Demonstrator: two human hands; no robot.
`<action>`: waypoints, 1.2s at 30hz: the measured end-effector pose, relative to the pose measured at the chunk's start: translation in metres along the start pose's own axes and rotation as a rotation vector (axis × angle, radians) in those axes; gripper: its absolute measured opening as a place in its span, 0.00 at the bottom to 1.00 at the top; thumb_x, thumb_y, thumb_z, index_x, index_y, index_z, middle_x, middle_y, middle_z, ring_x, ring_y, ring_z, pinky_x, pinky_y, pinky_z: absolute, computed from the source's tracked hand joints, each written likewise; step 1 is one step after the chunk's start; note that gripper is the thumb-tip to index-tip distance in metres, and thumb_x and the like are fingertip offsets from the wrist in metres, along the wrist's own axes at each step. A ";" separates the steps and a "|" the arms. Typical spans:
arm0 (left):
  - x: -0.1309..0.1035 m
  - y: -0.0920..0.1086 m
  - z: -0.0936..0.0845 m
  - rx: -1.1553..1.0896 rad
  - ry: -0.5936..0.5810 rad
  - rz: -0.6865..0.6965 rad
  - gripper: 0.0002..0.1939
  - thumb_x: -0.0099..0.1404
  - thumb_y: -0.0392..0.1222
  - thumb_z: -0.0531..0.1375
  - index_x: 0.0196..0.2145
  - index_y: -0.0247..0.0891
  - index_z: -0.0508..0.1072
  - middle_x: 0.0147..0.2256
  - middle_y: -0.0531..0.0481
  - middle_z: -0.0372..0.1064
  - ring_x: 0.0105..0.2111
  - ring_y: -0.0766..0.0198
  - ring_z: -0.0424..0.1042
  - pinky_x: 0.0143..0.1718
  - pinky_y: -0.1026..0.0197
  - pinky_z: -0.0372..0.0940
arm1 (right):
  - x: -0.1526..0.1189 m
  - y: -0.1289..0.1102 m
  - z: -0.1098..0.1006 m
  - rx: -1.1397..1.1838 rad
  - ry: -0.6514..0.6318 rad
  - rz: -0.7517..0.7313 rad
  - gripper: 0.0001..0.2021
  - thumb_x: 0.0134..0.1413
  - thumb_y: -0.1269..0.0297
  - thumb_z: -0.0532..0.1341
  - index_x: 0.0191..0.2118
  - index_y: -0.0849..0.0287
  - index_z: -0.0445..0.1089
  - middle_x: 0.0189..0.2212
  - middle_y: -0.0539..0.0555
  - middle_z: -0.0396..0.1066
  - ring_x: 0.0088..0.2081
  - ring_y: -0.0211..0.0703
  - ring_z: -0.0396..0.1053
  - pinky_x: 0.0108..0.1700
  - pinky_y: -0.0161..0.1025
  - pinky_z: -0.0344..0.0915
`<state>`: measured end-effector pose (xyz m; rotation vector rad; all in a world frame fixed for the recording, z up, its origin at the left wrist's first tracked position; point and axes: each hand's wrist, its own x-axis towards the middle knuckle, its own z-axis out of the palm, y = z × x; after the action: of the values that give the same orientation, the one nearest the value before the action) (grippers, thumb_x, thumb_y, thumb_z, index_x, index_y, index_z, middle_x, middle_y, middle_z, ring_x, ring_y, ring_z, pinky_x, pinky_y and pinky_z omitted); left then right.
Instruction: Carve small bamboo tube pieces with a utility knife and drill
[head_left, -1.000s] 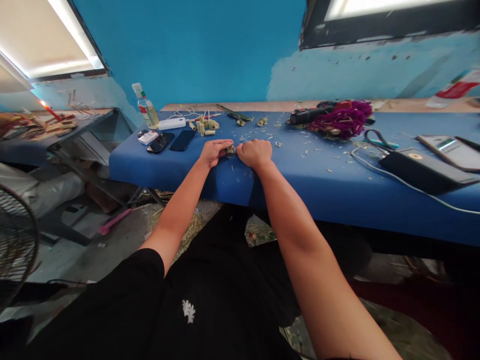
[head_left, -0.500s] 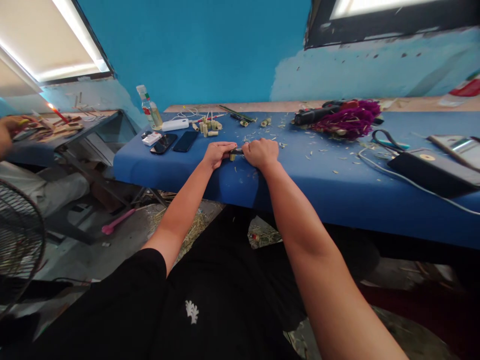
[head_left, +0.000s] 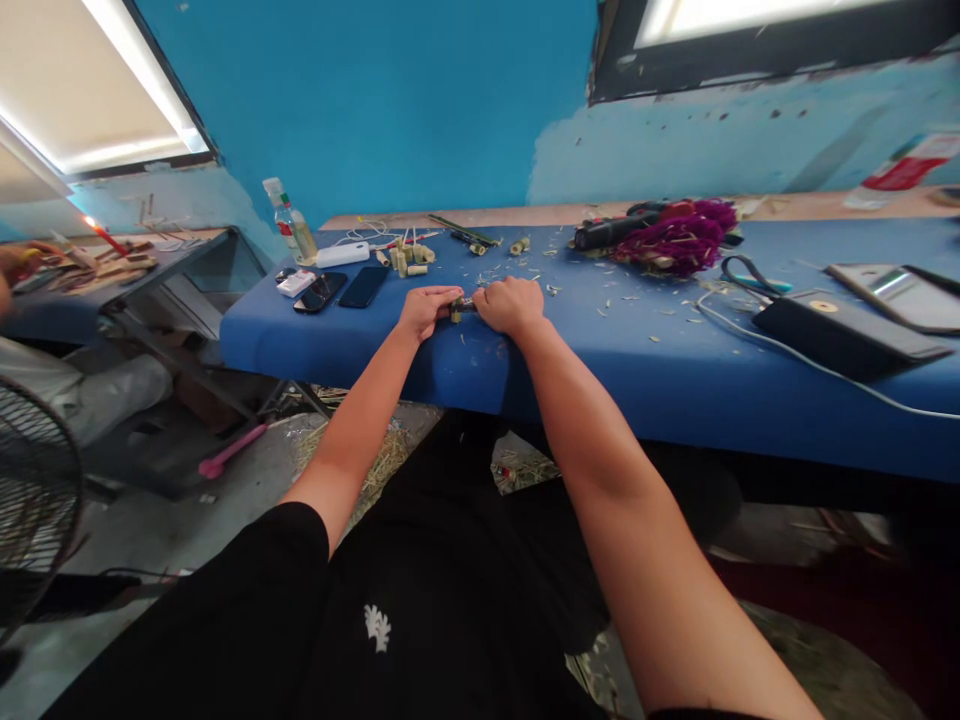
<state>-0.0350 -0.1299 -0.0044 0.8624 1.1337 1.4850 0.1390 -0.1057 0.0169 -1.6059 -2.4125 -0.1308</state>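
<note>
Near the front edge of the blue-covered table point(head_left: 600, 380), my left hand point(head_left: 426, 309) pinches a small pale-yellow piece point(head_left: 456, 313) that looks like cut bamboo. My right hand point(head_left: 511, 304) is closed around a dark tool point(head_left: 468, 305), whose narrow end reaches to the piece. Most of the tool is hidden under the fingers. Several short bamboo pieces point(head_left: 405, 262) stand and lie behind my left hand. Small shavings are scattered behind and to the right of my right hand.
Two phones point(head_left: 364, 286), a white box point(head_left: 296, 283) and a bottle point(head_left: 295, 228) are at the left. Purple fibres point(head_left: 686, 237), a dark pouch point(head_left: 840, 330) and a white cable lie right. A person's hand point(head_left: 7, 272) and a lit candle point(head_left: 105, 237) are far left, a fan point(head_left: 37, 480) below.
The view has shifted slightly, so the table things appear further left. My hands stay together at the piece, and a little more of the tool shows between them.
</note>
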 end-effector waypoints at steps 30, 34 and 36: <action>-0.006 0.005 -0.008 0.091 -0.190 0.001 0.07 0.61 0.35 0.79 0.35 0.34 0.87 0.36 0.43 0.86 0.38 0.60 0.85 0.52 0.56 0.77 | -0.017 0.002 0.001 0.028 0.088 0.065 0.33 0.77 0.54 0.45 0.54 0.63 0.87 0.49 0.70 0.85 0.52 0.65 0.82 0.52 0.50 0.70; -0.004 0.005 -0.005 0.071 -0.159 0.007 0.05 0.62 0.33 0.78 0.35 0.33 0.87 0.33 0.44 0.85 0.36 0.62 0.85 0.54 0.55 0.77 | -0.010 0.001 0.002 -0.003 0.039 0.013 0.32 0.77 0.53 0.47 0.54 0.64 0.87 0.51 0.72 0.84 0.54 0.66 0.82 0.53 0.49 0.70; -0.004 0.006 -0.003 0.034 -0.144 0.010 0.04 0.64 0.32 0.77 0.34 0.33 0.86 0.33 0.45 0.85 0.36 0.62 0.84 0.54 0.55 0.77 | -0.009 0.002 0.003 -0.012 0.029 -0.014 0.31 0.77 0.53 0.48 0.54 0.64 0.87 0.51 0.72 0.84 0.55 0.67 0.82 0.53 0.49 0.70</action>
<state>-0.0392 -0.1345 0.0007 0.9836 1.0517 1.3919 0.1436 -0.1123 0.0122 -1.5813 -2.4065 -0.1699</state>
